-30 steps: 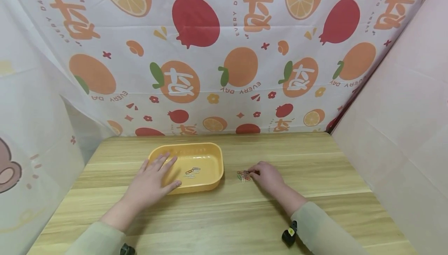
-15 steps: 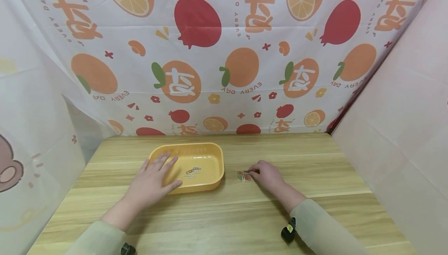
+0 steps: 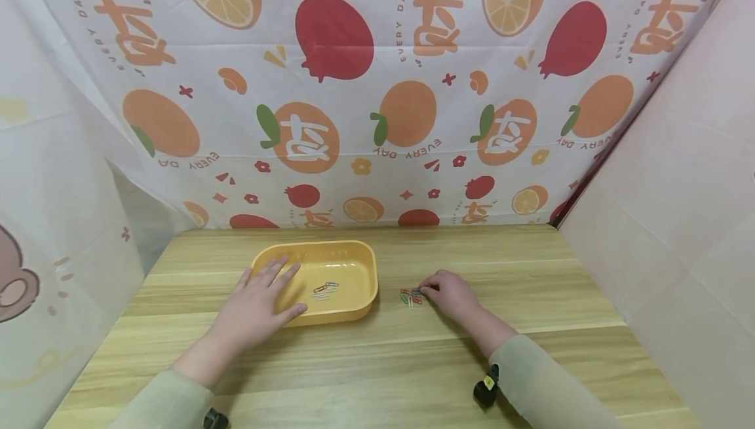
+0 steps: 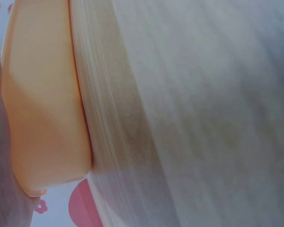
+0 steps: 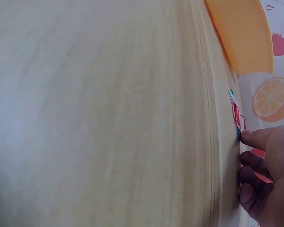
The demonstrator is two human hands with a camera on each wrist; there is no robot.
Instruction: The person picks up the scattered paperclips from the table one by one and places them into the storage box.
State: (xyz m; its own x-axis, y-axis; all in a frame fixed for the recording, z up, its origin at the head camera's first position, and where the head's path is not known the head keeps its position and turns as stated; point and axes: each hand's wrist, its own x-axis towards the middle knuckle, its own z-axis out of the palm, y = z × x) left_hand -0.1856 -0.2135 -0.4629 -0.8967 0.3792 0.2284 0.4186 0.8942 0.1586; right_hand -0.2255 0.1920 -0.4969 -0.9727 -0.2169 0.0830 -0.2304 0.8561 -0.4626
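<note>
Left hand (image 3: pixel 248 311): spread over left end of yellow tray (image 3: pixel 342 316)
Right hand (image 3: pixel 453 295): pinching blue paperclip (image 5: pixel 238 134)
Paperclip pile (image 3: pixel 411 298): on table (image 3: pixel 377 376), just beside tray's right edge
More clips (image 3: pixel 320 289): inside tray

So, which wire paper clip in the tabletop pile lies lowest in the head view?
The white oblong wire clip; the red clips and green clip end higher up.

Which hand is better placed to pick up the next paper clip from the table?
Probably the right hand: its fingertips are at the paper clips on the table, while the left hand is spread over the yellow tray's left side.
</note>
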